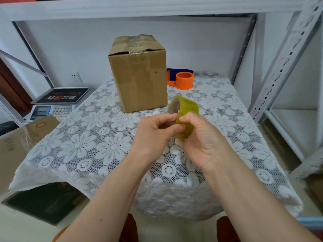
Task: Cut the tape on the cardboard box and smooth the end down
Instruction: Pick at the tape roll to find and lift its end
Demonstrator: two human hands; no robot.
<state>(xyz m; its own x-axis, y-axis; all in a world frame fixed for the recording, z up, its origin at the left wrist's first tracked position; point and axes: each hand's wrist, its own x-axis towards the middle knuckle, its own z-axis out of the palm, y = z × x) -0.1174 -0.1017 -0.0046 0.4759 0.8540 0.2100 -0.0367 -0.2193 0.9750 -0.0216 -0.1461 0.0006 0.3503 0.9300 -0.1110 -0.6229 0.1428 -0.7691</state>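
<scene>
Both hands, left (153, 135) & right (201, 137), grip a tape roll (185, 112) w/ curled fingers above the table (97, 140); taped box (139, 74) stands at far centre, orange dispenser (181, 80) just right.

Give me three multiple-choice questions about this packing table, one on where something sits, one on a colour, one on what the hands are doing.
1. Where is the tape dispenser?
A. right of the cardboard box
B. on top of the box
C. in the left hand

2. What colour is the tape roll?
A. red
B. yellowish
C. black

3. What is the state of the tape roll?
A. lying on the tablecloth
B. mounted in the dispenser
C. held by both hands

Answers: 1 A, it stands on the table beside the box's right side. 2 B, its film looks yellow-green. 3 C, the left hand and right hand grip it above the table.
</scene>
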